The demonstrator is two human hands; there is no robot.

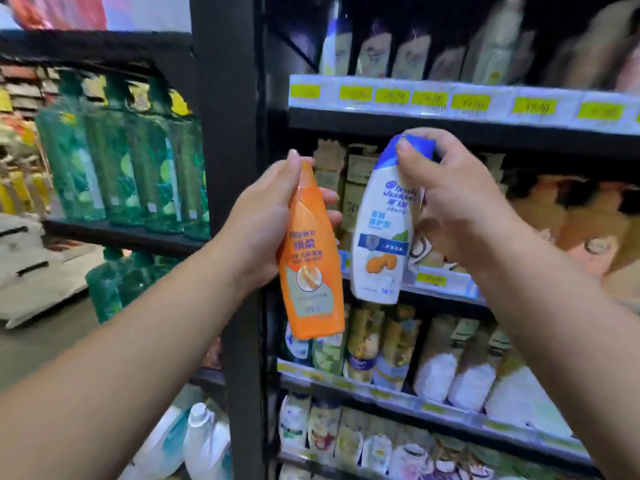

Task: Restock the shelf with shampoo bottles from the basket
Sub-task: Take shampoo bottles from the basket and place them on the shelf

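Note:
My left hand grips an orange shampoo bottle around its upper half, cap up, slightly tilted. My right hand holds a white shampoo bottle with a blue cap by its top, thumb on the cap. Both bottles hang in front of the black shelf unit, level with its second shelf. The two bottles are side by side and close, the orange one left and lower. No basket is in view.
The shelf unit holds several rows of bottles and pouches behind yellow price tags. A black upright post stands left of the bottles. Green bottles fill the neighbouring shelf at left. White jugs stand low down.

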